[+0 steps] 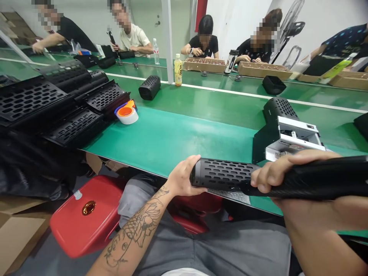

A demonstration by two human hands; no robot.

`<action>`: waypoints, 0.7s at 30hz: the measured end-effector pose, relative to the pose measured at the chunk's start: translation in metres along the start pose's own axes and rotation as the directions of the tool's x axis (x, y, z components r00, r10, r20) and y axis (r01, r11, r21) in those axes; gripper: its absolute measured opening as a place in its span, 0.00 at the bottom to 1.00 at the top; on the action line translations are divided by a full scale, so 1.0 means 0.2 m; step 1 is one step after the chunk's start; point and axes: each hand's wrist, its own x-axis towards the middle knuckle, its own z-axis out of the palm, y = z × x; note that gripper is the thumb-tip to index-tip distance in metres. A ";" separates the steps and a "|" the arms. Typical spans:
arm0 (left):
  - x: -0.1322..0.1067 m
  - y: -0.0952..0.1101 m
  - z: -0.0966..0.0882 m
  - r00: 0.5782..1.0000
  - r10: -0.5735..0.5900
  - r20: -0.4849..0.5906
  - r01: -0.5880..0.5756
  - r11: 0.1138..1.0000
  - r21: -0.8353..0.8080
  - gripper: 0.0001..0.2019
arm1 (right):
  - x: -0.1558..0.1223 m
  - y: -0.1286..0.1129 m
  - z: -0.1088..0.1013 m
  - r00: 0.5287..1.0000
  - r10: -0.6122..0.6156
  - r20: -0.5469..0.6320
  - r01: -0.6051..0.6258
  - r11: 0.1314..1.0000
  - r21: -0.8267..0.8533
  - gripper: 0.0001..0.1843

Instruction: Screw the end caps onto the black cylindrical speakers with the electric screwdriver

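My left hand (185,178) is closed round the left end of a black perforated housing (227,172), thumb below and fingers above. The housing lies sideways over the front edge of the green table. My right hand (273,174) wraps round a long, thick black object (322,178) whose kind I cannot make out. Its narrow end reaches the right part of the housing, and my fingers hide where the two meet. Just behind my right hand stands a small white and black machine (300,124) with an open top.
Stacked black perforated housings (66,92) fill the left side. A tape dispenser (126,115) sits beside them on the green mat (172,134). Another housing (150,87) and a yellow drink bottle (178,71) stand farther back. Several people work opposite. A red stool (86,218) is at lower left.
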 end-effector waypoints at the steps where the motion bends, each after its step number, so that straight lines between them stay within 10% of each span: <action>1: 0.00 0.00 0.00 1.000 0.001 -0.004 -0.002 1.000 -0.010 0.60 | 0.01 0.01 0.02 1.000 0.015 0.023 -0.015 1.000 0.008 0.32; 21: 0.02 0.02 0.00 0.999 -0.032 -0.041 0.031 0.999 -0.024 0.59 | 0.01 0.10 0.05 0.964 0.156 0.217 -0.183 0.977 0.110 0.26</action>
